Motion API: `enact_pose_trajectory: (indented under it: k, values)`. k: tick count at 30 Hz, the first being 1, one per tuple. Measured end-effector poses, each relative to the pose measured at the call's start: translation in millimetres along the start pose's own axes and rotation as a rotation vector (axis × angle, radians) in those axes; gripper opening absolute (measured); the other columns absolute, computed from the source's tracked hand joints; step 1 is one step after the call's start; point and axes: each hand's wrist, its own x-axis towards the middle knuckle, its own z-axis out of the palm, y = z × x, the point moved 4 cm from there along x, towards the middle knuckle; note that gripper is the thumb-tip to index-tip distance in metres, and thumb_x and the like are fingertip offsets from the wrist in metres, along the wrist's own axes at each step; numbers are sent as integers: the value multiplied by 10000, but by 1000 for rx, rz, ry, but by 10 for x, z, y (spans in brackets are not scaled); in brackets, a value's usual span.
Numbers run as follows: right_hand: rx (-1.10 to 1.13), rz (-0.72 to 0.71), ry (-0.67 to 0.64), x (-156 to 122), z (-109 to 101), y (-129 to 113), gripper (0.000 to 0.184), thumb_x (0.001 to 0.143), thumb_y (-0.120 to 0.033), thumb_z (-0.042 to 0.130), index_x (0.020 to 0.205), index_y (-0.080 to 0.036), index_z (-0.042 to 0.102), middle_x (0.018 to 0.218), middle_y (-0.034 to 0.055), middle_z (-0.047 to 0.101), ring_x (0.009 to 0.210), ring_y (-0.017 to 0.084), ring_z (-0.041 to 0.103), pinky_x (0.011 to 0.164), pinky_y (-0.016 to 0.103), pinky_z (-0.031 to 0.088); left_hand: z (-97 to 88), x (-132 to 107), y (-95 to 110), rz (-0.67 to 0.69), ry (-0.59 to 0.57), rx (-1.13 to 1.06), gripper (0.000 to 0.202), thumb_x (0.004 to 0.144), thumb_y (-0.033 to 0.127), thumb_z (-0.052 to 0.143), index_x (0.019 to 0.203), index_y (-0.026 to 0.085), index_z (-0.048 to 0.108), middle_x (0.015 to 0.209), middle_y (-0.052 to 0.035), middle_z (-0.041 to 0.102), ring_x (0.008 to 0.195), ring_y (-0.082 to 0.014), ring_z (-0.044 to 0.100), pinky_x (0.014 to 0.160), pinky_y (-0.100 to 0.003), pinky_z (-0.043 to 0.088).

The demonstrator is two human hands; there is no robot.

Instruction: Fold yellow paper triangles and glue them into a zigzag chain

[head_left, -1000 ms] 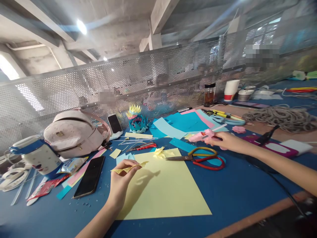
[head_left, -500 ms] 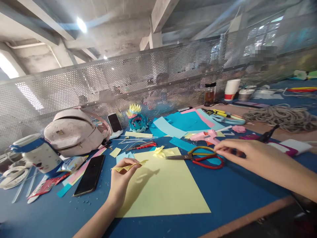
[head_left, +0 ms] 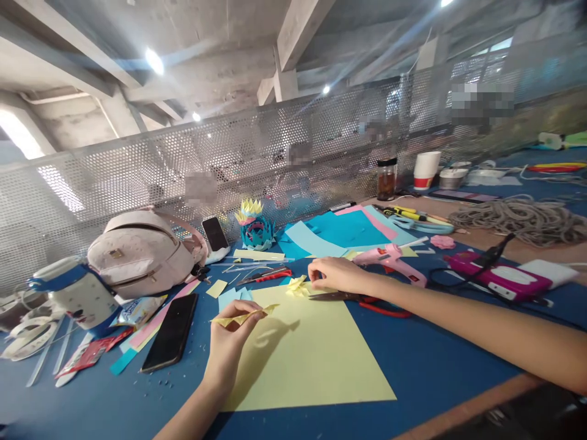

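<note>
Head view: yellow strip (head_left: 238, 318) runs crosswise, tip pointing right.

We are pinching with our left hand (head_left: 232, 339), its thumb (head_left: 252, 325) pressing toward the bent fingers, while our bare left forearm (head_left: 197, 404) is slanting up from the lower edge of the view. We are stretching our bare right forearm (head_left: 449, 318) across from the right edge, and our right hand (head_left: 338, 275) is bending its fingers downward, their tips too indistinct to show any grip.
</note>
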Motion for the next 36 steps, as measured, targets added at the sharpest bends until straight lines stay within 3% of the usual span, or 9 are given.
enact_pose_trajectory:
  k: [5,12,14,16,18,22,25,29,36]
  values:
    - [29,5,13,-12,83,5,25,818,-204,658,809,-215,679,1005,22,663,745,150,593,605,232,303,8,2,0,-3,-20,-8,162,749,293,819,725,186,700,842,-27,697,841,-179,652,774,-257,521]
    - [126,24,90,-37,54,1,40,799,-197,667,773,-221,685,820,-4,710,706,163,616,582,236,299,34,6,32,14,35,-24,174,733,296,822,705,185,690,796,-23,680,815,-186,653,751,-267,531]
    - [168,27,133,-35,30,-3,34,795,-219,688,828,-225,683,806,-9,720,716,169,629,588,238,319,27,12,30,13,44,-16,174,727,296,826,707,184,694,803,-25,682,804,-185,655,752,-271,534]
    - [221,7,165,-39,14,-29,184,800,-253,706,979,-235,668,821,-19,733,744,166,645,615,235,366,24,18,24,6,46,-8,177,720,297,829,709,182,695,811,-28,686,795,-184,654,745,-269,535]
    - [367,-46,175,-53,18,-85,279,795,-310,732,1045,-215,653,823,-11,739,759,163,659,638,236,416,30,18,22,-2,45,-4,178,718,297,826,710,183,689,808,-27,685,802,-184,654,747,-263,532]
    - [841,-144,79,-134,111,-264,345,720,-463,817,793,-159,671,749,34,717,670,165,668,597,247,478,67,-5,39,-27,31,-11,187,728,307,811,711,189,668,807,-17,685,805,-176,657,754,-248,530]
    - [1008,-181,25,-233,180,-412,324,720,-449,839,762,-158,703,724,28,706,624,149,661,571,238,488,84,-37,33,-92,1,34,210,737,346,804,720,187,667,791,-19,697,755,-173,663,697,-236,522]
    - [1012,-213,18,-343,198,-559,285,802,-455,781,802,-170,772,739,40,705,652,144,641,506,212,441,75,-74,-16,-165,-49,87,247,736,386,817,748,185,674,759,-14,712,700,-160,661,638,-217,500]
    - [986,-179,25,-384,267,-614,267,757,-431,825,804,-174,773,747,33,702,652,154,645,579,242,474,118,-82,-88,-207,-94,73,278,749,387,810,798,192,618,719,-23,755,677,-171,685,622,-219,491]
